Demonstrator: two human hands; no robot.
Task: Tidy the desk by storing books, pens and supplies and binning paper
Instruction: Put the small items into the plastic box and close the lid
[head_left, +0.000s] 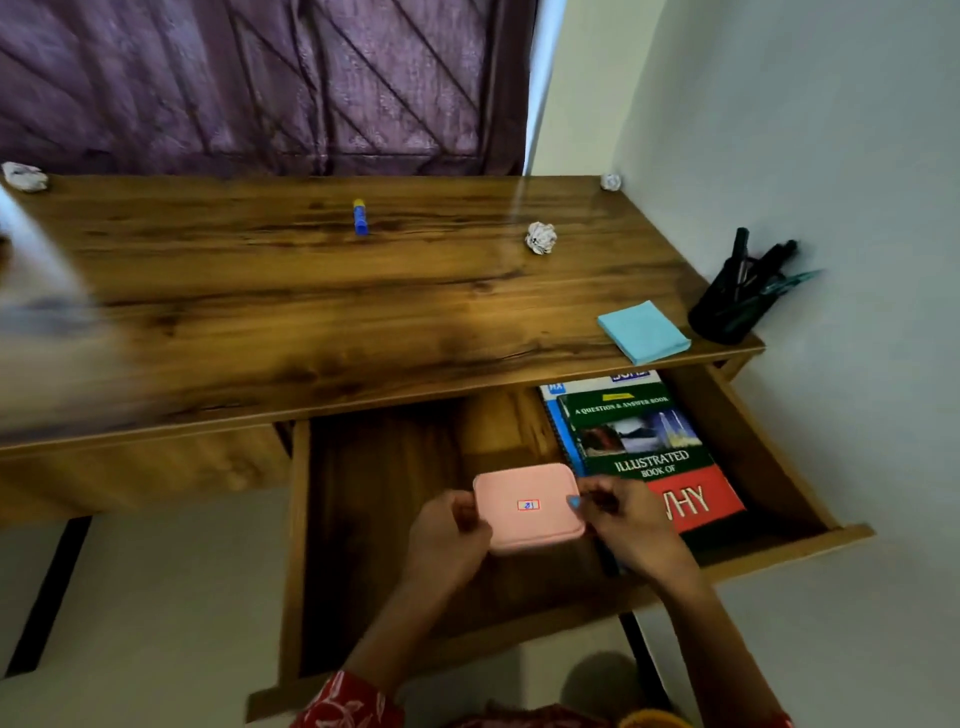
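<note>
Over the open wooden drawer (363, 519), both hands grip a smooth rounded pink box (527, 506).

three paper balls (541, 237), two books (652, 457), one glue stick (360, 216), one sticky-note pad (644, 331)

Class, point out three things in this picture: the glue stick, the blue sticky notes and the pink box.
glue stick (360, 217): head view, middle of its blue body.
blue sticky notes (644, 331): head view, centre of the top sheet.
pink box (528, 506): head view, centre of its lid, at the small label.
</note>
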